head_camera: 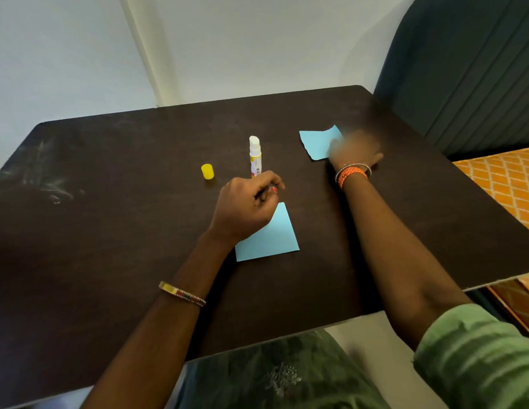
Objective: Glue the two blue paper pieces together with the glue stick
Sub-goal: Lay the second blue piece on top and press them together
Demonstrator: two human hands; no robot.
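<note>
Left hand loosely curled beside upright glue stick; blurred right hand, grip unclear, at far paper's edge.

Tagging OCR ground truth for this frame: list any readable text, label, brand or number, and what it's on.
No text can be read.
Glue stick: yellow and white label with small dark print and what looks like a barcode, too small and blurred to read.
Yellow cap: no marking visible.
Near blue paper and far blue paper: blank on the visible side.
</note>
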